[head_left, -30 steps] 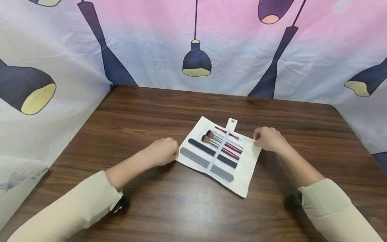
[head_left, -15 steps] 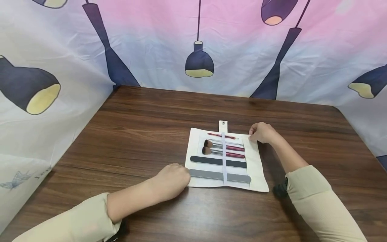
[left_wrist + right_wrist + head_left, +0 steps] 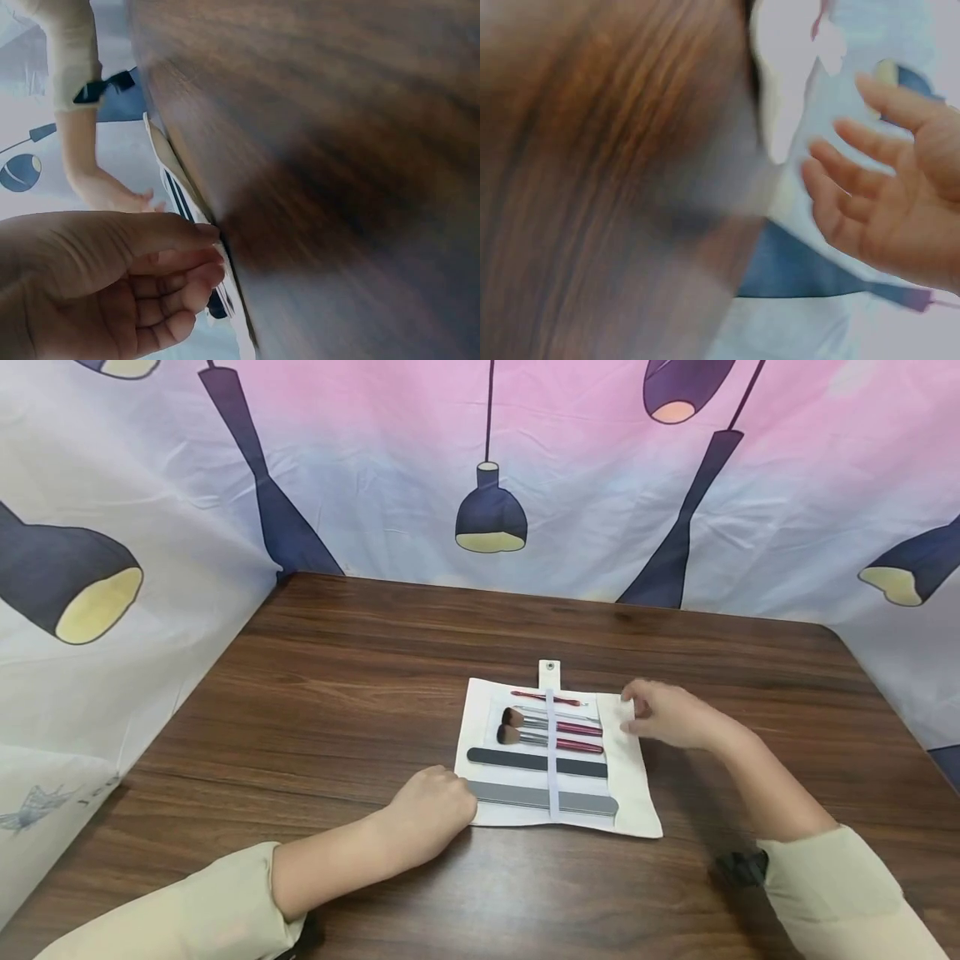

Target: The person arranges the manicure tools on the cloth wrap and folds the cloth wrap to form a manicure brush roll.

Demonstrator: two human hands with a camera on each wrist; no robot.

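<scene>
A white brush roll [image 3: 636, 781] lies unfolded on the wooden table, its snap tab [image 3: 550, 672] pointing to the far side. Behind its pale elastic strap are a thin red tool [image 3: 532, 696], two makeup brushes [image 3: 577, 745] with red handles, a black nail file [image 3: 506, 759] and a grey nail file [image 3: 517, 793]. At the near left corner, my left hand [image 3: 431, 810] pinches the roll's edge between thumb and curled fingers. My right hand [image 3: 675, 717] hovers by the right edge, fingers loosely spread and holding nothing in the right wrist view.
The dark wooden table [image 3: 337, 677] reaches back to a fabric backdrop [image 3: 375, 485] printed with hanging lamps. Fabric also hangs along the left side. A dark wrist strap [image 3: 742, 867] shows under the right sleeve.
The brush roll has turned and come nearer until its lower edge lies roughly level. My left hand moved toward me with its corner; the right hand has let go of the far right corner.
</scene>
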